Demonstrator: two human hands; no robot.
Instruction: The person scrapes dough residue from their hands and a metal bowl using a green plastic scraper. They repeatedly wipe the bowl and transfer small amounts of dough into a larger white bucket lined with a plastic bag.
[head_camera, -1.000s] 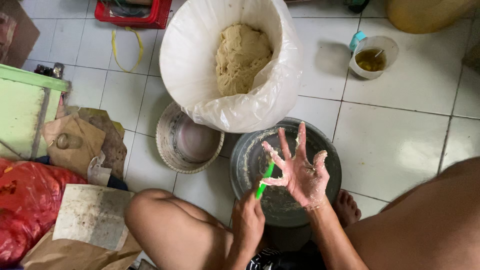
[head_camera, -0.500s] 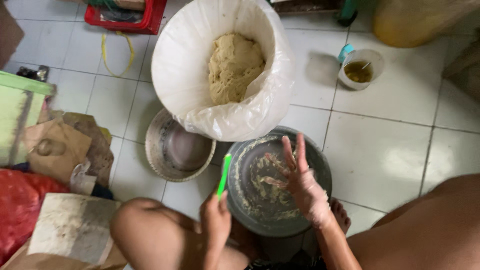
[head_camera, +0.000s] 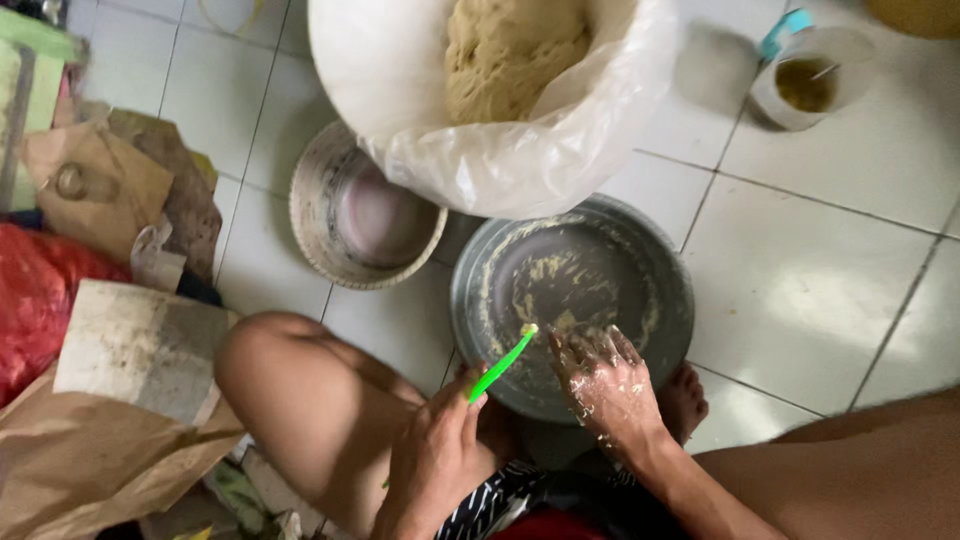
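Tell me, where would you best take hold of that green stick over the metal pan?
Judging by its pose, grip the green stick at its lower end, from the near left, as the left hand does; its far tip carries dough over the metal pan.

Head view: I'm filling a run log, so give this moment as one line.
left hand: holds green stick | right hand: dough-coated, in metal pan | pan: dough-smeared

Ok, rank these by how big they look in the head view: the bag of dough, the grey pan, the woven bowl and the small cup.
Largest to smallest, as they look:
1. Bag of dough, though its top is cut off by the frame.
2. Grey pan.
3. Woven bowl.
4. Small cup, which also sits farther from the camera.
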